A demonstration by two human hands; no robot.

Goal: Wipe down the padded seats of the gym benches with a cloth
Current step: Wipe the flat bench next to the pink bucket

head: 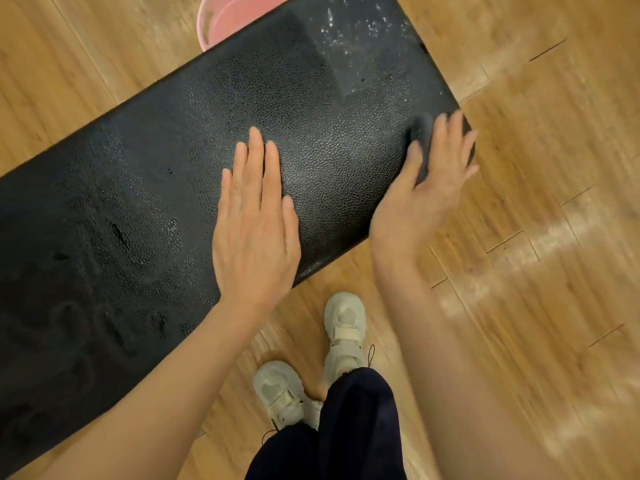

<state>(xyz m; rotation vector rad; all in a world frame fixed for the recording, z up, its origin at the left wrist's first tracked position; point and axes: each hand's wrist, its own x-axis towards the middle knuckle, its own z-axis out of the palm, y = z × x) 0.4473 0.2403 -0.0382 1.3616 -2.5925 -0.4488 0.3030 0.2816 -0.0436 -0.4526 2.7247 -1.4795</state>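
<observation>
Black padded seat [173, 168]: under both hands. Dark cloth [420, 131]: gripped in blurred right hand [429, 188] at seat's end. Left hand [254, 223]: flat, fingers together, pressing. White specks [353, 26]: beyond right hand; risk of being missed, or cloth slipping off edge.

One padded bench seat [194, 174], one dark cloth [420, 133] and one pink bucket [228, 15] are seen. Two hands, left hand [254, 233] and right hand [427, 188], and two pale shoes [344, 323] are counted.
</observation>
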